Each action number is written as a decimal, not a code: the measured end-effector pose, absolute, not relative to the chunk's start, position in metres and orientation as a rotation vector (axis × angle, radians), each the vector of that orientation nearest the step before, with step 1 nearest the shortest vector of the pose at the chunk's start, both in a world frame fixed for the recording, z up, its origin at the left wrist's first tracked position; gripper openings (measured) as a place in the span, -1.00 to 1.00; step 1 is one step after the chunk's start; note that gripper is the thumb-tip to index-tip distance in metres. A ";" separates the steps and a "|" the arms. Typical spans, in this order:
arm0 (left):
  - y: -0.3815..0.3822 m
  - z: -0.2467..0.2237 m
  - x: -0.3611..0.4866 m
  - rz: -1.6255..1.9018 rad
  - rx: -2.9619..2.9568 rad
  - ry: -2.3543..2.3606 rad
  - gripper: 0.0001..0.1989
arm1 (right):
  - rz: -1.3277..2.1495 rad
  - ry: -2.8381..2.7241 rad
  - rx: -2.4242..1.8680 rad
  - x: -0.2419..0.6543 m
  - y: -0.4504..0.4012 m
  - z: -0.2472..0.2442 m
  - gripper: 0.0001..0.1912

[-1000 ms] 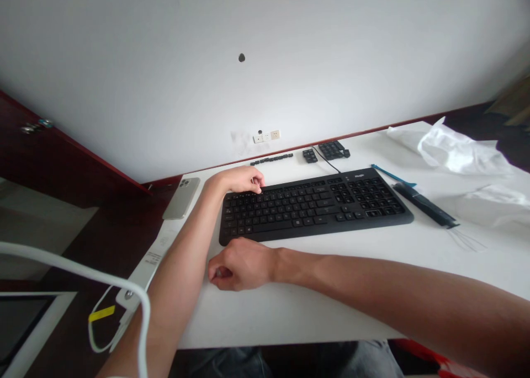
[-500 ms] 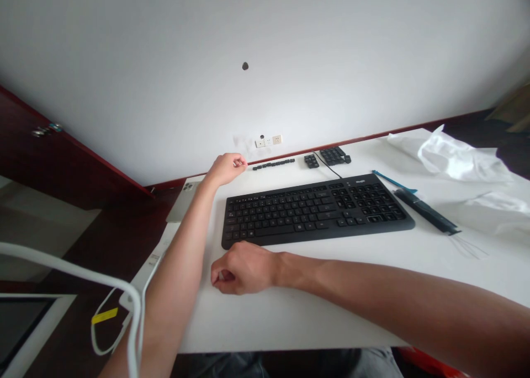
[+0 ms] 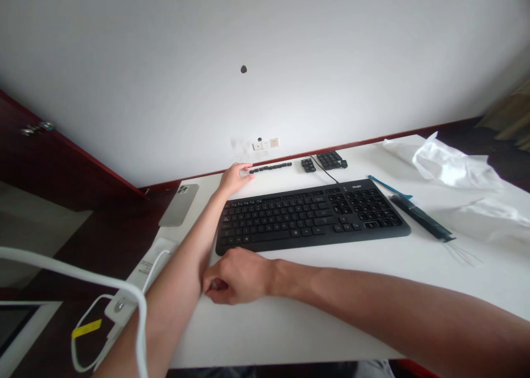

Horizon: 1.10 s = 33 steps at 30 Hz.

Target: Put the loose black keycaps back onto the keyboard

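Note:
A black keyboard (image 3: 273,235) lies on the white table (image 3: 256,339); at its right end, the number pad and nearby spots show bare key sockets. My left hand (image 3: 238,178) is beyond the keyboard's left end, thumb and fingers apart, at the left end of a row of loose black keycaps (image 3: 271,168). Close to the keyboard's front left corner, my right hand (image 3: 238,276) rests curled, its fingers closed; whatever they hold, if anything, is hidden. Two more groups of keycaps, a small one (image 3: 308,165) and a larger one (image 3: 330,160), sit near the back edge.
A phone (image 3: 179,206) and a white power strip (image 3: 155,256) line the left edge. White cable (image 3: 83,272) crosses the lower left. Right of the keyboard are a blue tool (image 3: 389,187), a black brush-like item (image 3: 422,218) and white plastic bags (image 3: 455,165).
My left hand has opened from a pinch beside the keycap row. The view has shifted slightly, showing more of the phone. My right hand stays curled near the keyboard's corner.

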<state>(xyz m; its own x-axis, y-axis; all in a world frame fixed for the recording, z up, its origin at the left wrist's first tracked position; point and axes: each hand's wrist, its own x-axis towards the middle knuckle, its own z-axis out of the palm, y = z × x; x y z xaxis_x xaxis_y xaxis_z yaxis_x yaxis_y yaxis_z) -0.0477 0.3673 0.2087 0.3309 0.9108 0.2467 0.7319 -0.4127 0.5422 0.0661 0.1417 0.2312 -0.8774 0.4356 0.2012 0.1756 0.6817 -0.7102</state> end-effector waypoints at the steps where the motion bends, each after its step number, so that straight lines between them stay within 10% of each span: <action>1: 0.368 0.209 -0.047 0.754 2.255 1.451 -0.57 | 1.024 -2.541 -0.485 0.066 0.142 0.231 -0.80; 33: 0.370 0.223 -0.055 0.623 2.243 1.287 -0.70 | 1.043 -2.526 -0.489 0.066 0.141 0.231 -0.83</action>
<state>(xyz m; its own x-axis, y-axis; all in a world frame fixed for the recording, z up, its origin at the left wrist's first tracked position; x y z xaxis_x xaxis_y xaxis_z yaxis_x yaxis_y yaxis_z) -0.0549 0.3698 0.2233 0.4546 0.8782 0.1485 0.6610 -0.4444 0.6046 0.0660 0.1410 0.2312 -0.8738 0.4444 0.1973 0.1757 0.6671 -0.7240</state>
